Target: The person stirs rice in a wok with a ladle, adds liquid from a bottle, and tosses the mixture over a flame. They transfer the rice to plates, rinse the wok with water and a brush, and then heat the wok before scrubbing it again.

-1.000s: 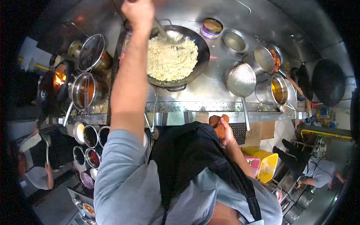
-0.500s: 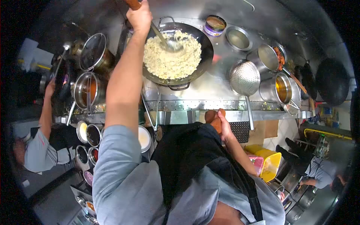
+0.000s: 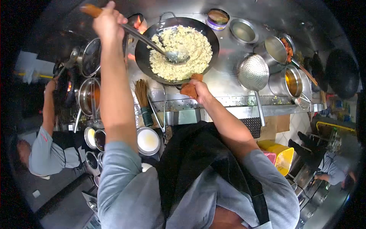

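My left hand (image 3: pixel 108 23) is closed round the handle of a long metal ladle (image 3: pixel 146 41) with a wooden end. The ladle's bowl rests in a heap of pale yellow, crumbly food (image 3: pixel 196 44), perhaps fried rice or egg. This food fills much of a dark wok (image 3: pixel 142 59) on the steel stove. My right hand (image 3: pixel 202 92) grips a folded brown cloth (image 3: pixel 189 91) against the wok's near rim, over its near handle. A second loop handle (image 3: pixel 167 15) stands up at the far side.
Right of the wok lie a perforated skimmer (image 3: pixel 253 72), a metal bowl (image 3: pixel 244 31), a tin (image 3: pixel 218 19) and steel pots (image 3: pixel 286 82). A bamboo brush (image 3: pixel 142 93) and a white-filled container (image 3: pixel 148 140) are nearer left. Flame (image 3: pixel 141 26) shows beyond the wok. A co-worker (image 3: pixel 49 152) stands left.
My right hand has moved from beside my apron up to the wok's near edge with the cloth. My left hand has shifted left, and the ladle now slants lower across the wok.
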Demonstrator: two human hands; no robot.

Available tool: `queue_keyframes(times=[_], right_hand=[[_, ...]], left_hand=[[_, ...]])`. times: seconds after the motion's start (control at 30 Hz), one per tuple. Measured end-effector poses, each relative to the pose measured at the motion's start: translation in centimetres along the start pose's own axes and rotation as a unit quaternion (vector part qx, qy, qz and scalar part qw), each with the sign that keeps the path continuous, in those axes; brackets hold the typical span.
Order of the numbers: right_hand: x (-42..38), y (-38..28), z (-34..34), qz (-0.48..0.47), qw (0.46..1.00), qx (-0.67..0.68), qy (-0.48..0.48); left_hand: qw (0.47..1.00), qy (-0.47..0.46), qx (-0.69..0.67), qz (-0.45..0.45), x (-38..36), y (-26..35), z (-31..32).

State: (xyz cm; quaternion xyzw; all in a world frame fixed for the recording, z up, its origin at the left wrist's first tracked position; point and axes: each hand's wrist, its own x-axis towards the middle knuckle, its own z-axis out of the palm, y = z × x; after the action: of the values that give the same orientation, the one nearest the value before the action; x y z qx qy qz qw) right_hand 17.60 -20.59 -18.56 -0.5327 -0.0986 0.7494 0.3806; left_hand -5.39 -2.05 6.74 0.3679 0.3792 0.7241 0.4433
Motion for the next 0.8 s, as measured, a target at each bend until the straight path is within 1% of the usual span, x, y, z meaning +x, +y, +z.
queue_keyframes(times=[0.03,0.07,0.1,0.13,0.17,0.2,0.23,0.27,0.3,0.33,0.37,0.4,0.43,0.47,0.5,0.53,0.6,0.63,0.67,0.7,0.73,0.77,0.8], right_hand=[[0.8,0.4,-0.3,0.009,0.999,0.046,0.012],[1.1,0.9,-0.7,0.013,0.999,0.049,0.018],[1.4,0.7,-1.1,0.015,1.0,0.025,0.009],[1.5,0.5,-1.2,0.017,1.0,0.0,-0.002],[0.1,-0.3,-0.4,0.012,1.0,-0.004,0.016],[0.2,-0.3,-0.3,0.011,1.0,-0.007,0.012],[0.1,-0.2,-0.5,0.021,1.0,-0.003,0.014],[0.3,-0.5,-0.6,0.029,0.999,0.0,0.016],[-0.3,-0.8,-0.6,0.03,1.0,0.007,0.002],[-0.3,-1.1,-0.6,0.031,0.999,0.006,0.0],[-0.2,-1.4,-0.8,0.055,0.998,-0.017,0.01],[-0.1,-1.5,-0.8,0.08,0.996,-0.04,0.021],[-0.5,-1.9,-0.4,0.081,0.996,-0.043,0.02],[-1.3,-2.5,0.2,0.088,0.994,-0.052,0.04],[-1.7,-2.8,0.6,0.094,0.992,-0.062,0.059],[-0.9,-2.4,0.2,0.097,0.991,-0.068,0.055],[1.8,-1.3,-1.9,0.108,0.993,-0.053,-0.013],[2.6,-1.0,-2.1,0.11,0.993,-0.003,-0.049],[2.4,-0.7,-1.9,0.114,0.992,-0.011,-0.054],[2.1,-0.5,-1.9,0.086,0.995,-0.018,-0.045],[0.9,-1.0,-1.2,0.057,0.997,-0.026,-0.034],[-0.8,-1.0,-0.7,0.013,1.0,-0.016,0.006],[-2.3,-0.7,-1.2,0.014,1.0,-0.025,0.003]], left_hand=[[0.999,-0.043,-0.009,0.026,-3.0,1.9,0.5],[0.995,-0.083,-0.02,0.053,-5.5,2.8,0.9],[0.991,-0.054,0.081,0.095,-8.9,0.5,2.4],[0.973,-0.023,0.182,0.138,-11.7,-2.7,2.6],[0.984,-0.051,0.129,0.109,-12.0,-5.6,0.9],[0.991,-0.079,0.074,0.084,-11.8,-7.5,-0.2],[0.991,-0.076,0.075,0.086,-11.8,-7.1,-1.1],[0.966,-0.126,0.211,0.073,-11.6,-6.4,-2.4],[0.921,-0.174,0.344,0.057,-11.4,-5.7,-3.8],[0.901,-0.247,0.354,0.046,-12.0,-5.3,-5.5],[0.898,-0.258,0.353,0.047,-14.1,-4.1,-6.6],[0.907,-0.264,0.326,-0.027,-16.4,-3.1,-8.1],[0.892,-0.309,0.306,-0.125,-17.8,-2.2,-10.2],[0.904,-0.31,0.186,-0.227,-19.7,-1.5,-11.5],[0.896,-0.264,0.103,-0.341,-20.5,-2.7,-13.1],[0.87,-0.211,0.016,-0.445,-21.4,-4.0,-14.7],[0.837,-0.126,-0.191,-0.496,-24.5,-5.7,-13.6],[0.796,-0.125,-0.191,-0.56,-25.4,-7.9,-13.9],[0.749,-0.124,-0.192,-0.621,-26.2,-9.9,-14.2],[0.77,-0.132,-0.15,-0.605,-27.2,-10.4,-13.6],[0.773,-0.129,-0.157,-0.601,-27.3,-9.6,-13.7],[0.792,-0.165,-0.008,-0.588,-27.2,-8.2,-14.2],[0.792,-0.195,0.142,-0.56,-26.8,-6.3,-14.4]])
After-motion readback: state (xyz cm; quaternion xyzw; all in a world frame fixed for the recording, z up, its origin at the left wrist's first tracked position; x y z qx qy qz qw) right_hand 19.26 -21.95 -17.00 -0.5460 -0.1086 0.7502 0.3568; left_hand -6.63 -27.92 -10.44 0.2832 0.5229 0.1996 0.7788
